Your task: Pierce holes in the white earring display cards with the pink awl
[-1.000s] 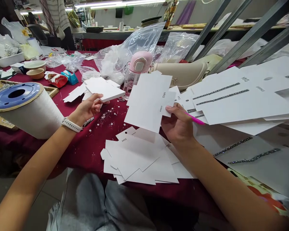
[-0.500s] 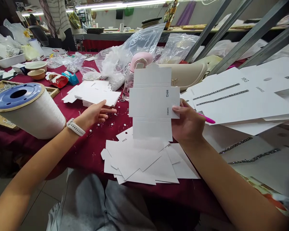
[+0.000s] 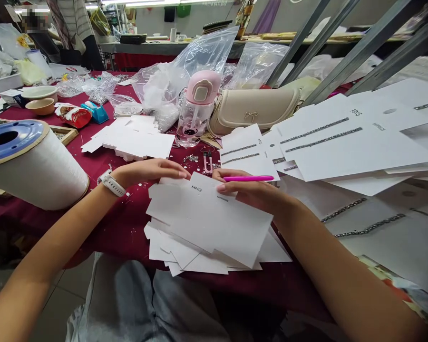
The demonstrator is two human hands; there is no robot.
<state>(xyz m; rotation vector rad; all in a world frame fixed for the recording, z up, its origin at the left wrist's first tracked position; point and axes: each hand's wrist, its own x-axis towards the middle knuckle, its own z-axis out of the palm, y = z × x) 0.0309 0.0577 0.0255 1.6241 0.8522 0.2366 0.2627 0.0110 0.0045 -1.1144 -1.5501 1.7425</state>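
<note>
A white jewellery card [image 3: 207,216] printed "MNG" lies tilted over a loose pile of white cards [image 3: 160,242] at the table's front edge. My right hand [image 3: 248,192] pinches its upper edge, thumb on top. A pink pen [image 3: 248,178] is also tucked in that hand, pointing right. My left hand [image 3: 155,172], wearing a white watch [image 3: 113,184], has its fingers stretched out. Its fingertips are by the card's upper left edge; whether they touch it is unclear. Another stack of white cards [image 3: 139,140] sits beyond my left hand.
On the right, cards with silver chains [image 3: 342,137] overlap. A pink-lidded bottle [image 3: 199,109] and a cream handbag [image 3: 255,107] stand behind. Pink snips [image 3: 208,164] lie by beads. At left is a big blue-ended spool [image 3: 53,171]. Metal bars [image 3: 328,61] slant at upper right.
My right hand has lowered the upright card onto the pile and turned it. My left hand has moved right from the far stack to the card's edge.
</note>
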